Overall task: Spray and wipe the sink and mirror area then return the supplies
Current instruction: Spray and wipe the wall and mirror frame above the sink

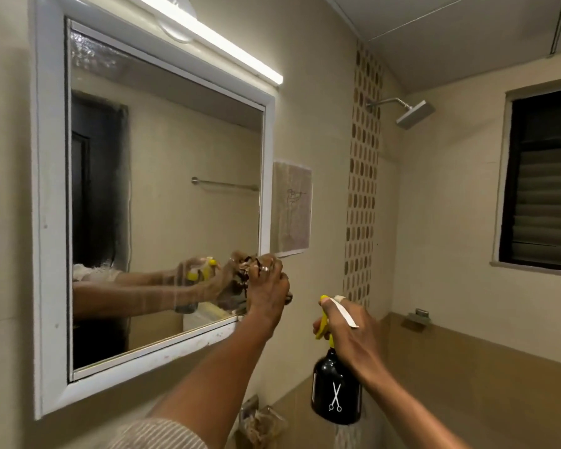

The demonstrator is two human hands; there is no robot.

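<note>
Black spray bottle upright in gripping right hand, yellow nozzle mirrorward (left hand clutching cloth).

Glossy black spray bottle, streaky mirror

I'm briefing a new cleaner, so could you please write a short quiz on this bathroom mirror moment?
1. True or false: the right hand holds the black spray bottle by its yellow trigger head.
2. Where does the left hand press its cloth? A) the mirror's lower right corner B) the shower head C) the window
3. Fill in: the white symbol on the bottle is a pair of ____.

Key: 1 true. 2 A, on the mirror. 3 scissors.
</note>
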